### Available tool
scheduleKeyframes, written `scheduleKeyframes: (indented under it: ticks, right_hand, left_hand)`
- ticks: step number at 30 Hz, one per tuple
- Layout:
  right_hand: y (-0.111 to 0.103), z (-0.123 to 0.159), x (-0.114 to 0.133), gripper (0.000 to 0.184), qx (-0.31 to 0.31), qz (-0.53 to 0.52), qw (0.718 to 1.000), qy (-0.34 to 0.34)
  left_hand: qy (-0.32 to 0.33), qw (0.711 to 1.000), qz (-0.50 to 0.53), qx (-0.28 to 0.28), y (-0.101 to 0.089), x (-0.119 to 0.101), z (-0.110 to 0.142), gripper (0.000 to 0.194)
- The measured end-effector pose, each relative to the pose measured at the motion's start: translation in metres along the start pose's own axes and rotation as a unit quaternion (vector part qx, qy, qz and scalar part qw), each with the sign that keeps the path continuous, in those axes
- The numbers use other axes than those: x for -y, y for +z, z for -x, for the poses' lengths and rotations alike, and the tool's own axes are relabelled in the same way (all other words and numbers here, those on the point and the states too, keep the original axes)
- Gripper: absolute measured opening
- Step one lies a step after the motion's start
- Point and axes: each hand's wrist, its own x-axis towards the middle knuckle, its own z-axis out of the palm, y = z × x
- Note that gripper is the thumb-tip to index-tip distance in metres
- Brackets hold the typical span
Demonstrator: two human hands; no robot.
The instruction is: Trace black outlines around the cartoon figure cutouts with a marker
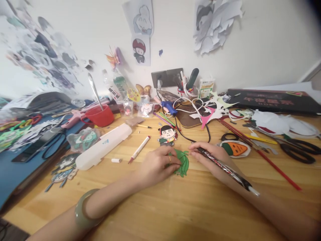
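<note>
A small green leaf-shaped paper cutout point(184, 162) with dark outlines lies on the wooden table in front of me. My left hand point(157, 164), with a ring on it, has its fingers curled onto the cutout's left side and covers part of it. In my right hand point(209, 154) is a pen point(227, 172) with a black and red patterned barrel, slanting back over the hand. Its tip is hidden by my fingers, which are at the cutout's upper right edge. Just beyond sits a cartoon figure cutout point(167, 134) with black hair.
Left of my hands lie an uncapped red marker point(139, 149), its cap point(116, 160) and a white pencil case point(104, 146). A red mug point(100, 115) holds a spoon. To the right are a carrot cutout point(235, 148), black-handled scissors point(298, 150) and a red pencil point(278, 170).
</note>
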Motion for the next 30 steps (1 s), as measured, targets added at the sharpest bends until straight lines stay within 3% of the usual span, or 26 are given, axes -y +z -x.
scheduleKeyframes:
  ticks: [7,12,15,18,22,26,30]
  right_hand:
    - [-0.002,0.001,0.009,0.015,0.044,0.031,0.998,-0.039]
    - [-0.001,0.002,0.008,0.014,0.048,0.033,0.997,-0.047]
    - [-0.001,0.002,0.009,0.014,0.042,0.035,0.998,-0.034]
    - [0.000,0.001,0.010,0.014,0.040,0.043,0.998,-0.021]
    - [0.001,0.003,0.009,0.012,0.015,0.048,0.997,-0.051]
    - [0.007,0.007,0.012,0.008,0.026,0.043,0.993,-0.109]
    - [0.015,0.010,0.013,0.015,0.066,0.053,0.991,-0.103]
  left_hand:
    - [0.005,1.000,0.002,0.005,0.003,-0.005,-0.003,0.015]
    - [0.015,0.996,0.090,0.006,-0.001,-0.013,-0.006,0.021]
    - [0.017,0.980,0.196,0.010,-0.020,-0.014,-0.003,0.030]
    - [0.035,0.958,0.283,-0.009,-0.049,-0.010,0.006,0.056]
    - [0.024,0.953,0.301,-0.027,-0.071,-0.004,0.012,0.062]
    - [-0.019,0.976,0.215,0.022,-0.053,0.000,0.003,0.021]
    - [-0.019,0.992,0.122,0.036,-0.025,0.010,-0.003,0.012]
